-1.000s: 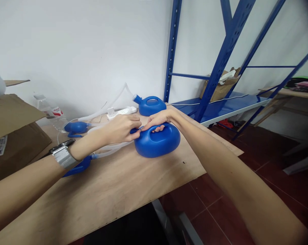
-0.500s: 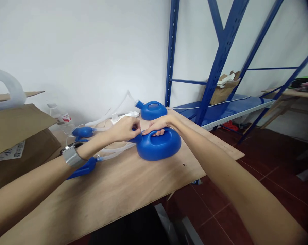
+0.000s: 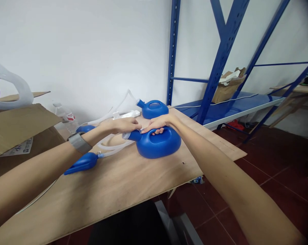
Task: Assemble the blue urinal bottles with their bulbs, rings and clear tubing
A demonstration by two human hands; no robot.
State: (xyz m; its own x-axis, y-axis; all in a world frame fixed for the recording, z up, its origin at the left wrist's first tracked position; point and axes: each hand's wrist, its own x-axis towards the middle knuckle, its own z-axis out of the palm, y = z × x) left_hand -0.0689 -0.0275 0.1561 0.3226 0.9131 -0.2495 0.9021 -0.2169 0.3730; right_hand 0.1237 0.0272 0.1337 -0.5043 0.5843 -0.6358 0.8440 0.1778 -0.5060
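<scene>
A blue plastic jug point(image 3: 159, 147) with a loop handle stands on the wooden table, its neck pointing left. My right hand point(image 3: 159, 124) is wrapped round the handle, thumb near the base of the neck. Over the neck, my left hand point(image 3: 127, 125) has its fingers closed at a small shiny piece where neck and body meet; what it pinches is too small to name. Clear tubing point(image 3: 115, 147) runs behind the neck to a blue flat piece point(image 3: 85, 162) on the left. Farther back stands a second blue jug point(image 3: 154, 109).
An opened cardboard box point(image 3: 23, 127) fills the left side, with a clear bottle point(image 3: 64, 117) behind it. A white power strip point(image 3: 128, 115) lies by the wall. Blue shelving point(image 3: 215, 81) rises behind the table point(image 3: 133, 183) on the right.
My left hand has turned flatter and its wrist has lowered, so the pale mouth of the jug's neck now shows. The view has shifted slightly; my right hand keeps its hold.
</scene>
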